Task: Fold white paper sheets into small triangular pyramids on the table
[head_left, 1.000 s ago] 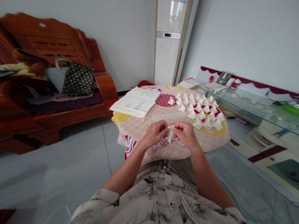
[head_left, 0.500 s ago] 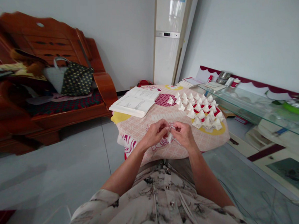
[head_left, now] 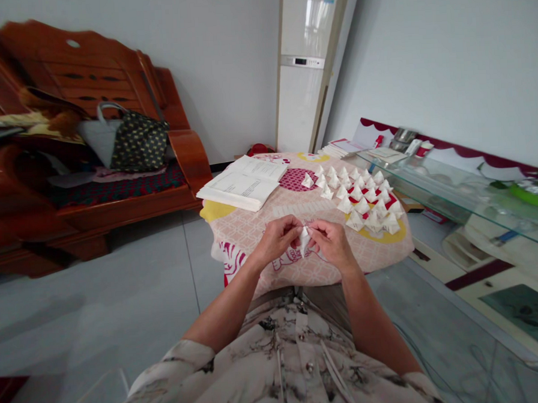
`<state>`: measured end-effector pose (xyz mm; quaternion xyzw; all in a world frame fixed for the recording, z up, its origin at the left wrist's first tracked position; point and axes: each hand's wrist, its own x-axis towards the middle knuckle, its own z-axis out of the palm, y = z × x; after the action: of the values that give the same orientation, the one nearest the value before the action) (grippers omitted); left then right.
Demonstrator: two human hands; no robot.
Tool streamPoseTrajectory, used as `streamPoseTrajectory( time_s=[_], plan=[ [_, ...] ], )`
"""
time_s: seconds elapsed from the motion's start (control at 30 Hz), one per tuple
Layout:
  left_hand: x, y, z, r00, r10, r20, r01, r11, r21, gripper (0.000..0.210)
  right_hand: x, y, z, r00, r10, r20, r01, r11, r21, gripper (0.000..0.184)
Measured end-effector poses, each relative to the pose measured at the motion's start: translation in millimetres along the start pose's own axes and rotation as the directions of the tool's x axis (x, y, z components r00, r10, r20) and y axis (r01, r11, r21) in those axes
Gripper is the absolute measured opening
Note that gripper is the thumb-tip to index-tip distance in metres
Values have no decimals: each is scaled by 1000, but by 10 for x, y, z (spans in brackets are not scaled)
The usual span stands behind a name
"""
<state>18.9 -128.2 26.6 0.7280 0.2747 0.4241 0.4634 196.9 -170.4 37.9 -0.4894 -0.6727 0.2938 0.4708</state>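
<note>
Between my two hands is a small piece of folded white paper (head_left: 304, 243), its pointed end hanging down. My left hand (head_left: 277, 240) pinches its left side with closed fingers. From the right, my right hand (head_left: 330, 241) pinches the upper right edge. Both hands are over the near part of the table, above a pink patterned cloth (head_left: 255, 280). Several folded white paper shapes (head_left: 362, 206) with pointed tops stand in rows at the table's right side. An open stack of printed sheets (head_left: 245, 184) lies at the far left of the cloth.
A glass shelf (head_left: 457, 185) borders the table on the right, with a metal pot, cups and a green tray (head_left: 534, 193). A wooden sofa (head_left: 190, 163) holding bags stands to the left. Behind the table rises a tall white air conditioner (head_left: 297, 104).
My hands have drawn slightly apart, my right hand shifting its fingers on the paper. More of the folded paper shows between them. The rows of paper shapes are unchanged.
</note>
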Motion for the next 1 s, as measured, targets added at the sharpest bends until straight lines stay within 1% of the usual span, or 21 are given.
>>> streamPoseTrajectory(
  time_s=[0.1, 0.2, 0.37, 0.5, 0.57, 0.7, 0.8, 0.87, 0.93, 1.0],
  plan=[
    [-1, -7, -1, 1000, 20, 3, -20, 999, 46, 25, -1, 11, -7, 999, -29, 28, 30, 998, -53, 22],
    [-2, 1, -5, 1000, 25, 7, -26, 996, 85, 25, -6, 12, -10, 998, -41, 51, 44, 996, -72, 22],
    [1, 28, -27, 999, 31, 10, -32, 993, 111, 27, -5, -4, -12, 996, -20, 90, 22, 1000, -19, 29],
    [-3, 47, -48, 999, 35, 34, -38, 994, 106, 25, 6, -4, -14, 993, -44, 106, 44, 999, 2, 24],
    [-8, 56, -47, 999, 36, 37, -41, 992, 122, 24, 9, 11, -9, 993, -41, 112, 39, 999, 20, 25],
    [-12, 68, -13, 998, 58, 12, -60, 988, 140, 29, 6, 52, 21, 993, 21, 118, -37, 990, 135, 26],
    [7, 61, 3, 999, 18, -35, -17, 999, 34, 37, 3, 57, 44, 991, 83, 104, -110, 954, 279, 24],
    [32, 44, -14, 993, -1, -116, -5, 999, -53, 40, 4, 41, 45, 991, 116, 59, -130, 914, 385, 24],
    [54, 20, -46, 981, 2, -195, -24, 994, -110, 42, 11, 20, 36, 990, 144, -1, -127, 873, 471, 23],
    [65, -5, -71, 978, 2, -207, -30, 991, -131, 45, 22, 3, 27, 983, 169, -67, -112, 853, 510, 22]
  ],
)
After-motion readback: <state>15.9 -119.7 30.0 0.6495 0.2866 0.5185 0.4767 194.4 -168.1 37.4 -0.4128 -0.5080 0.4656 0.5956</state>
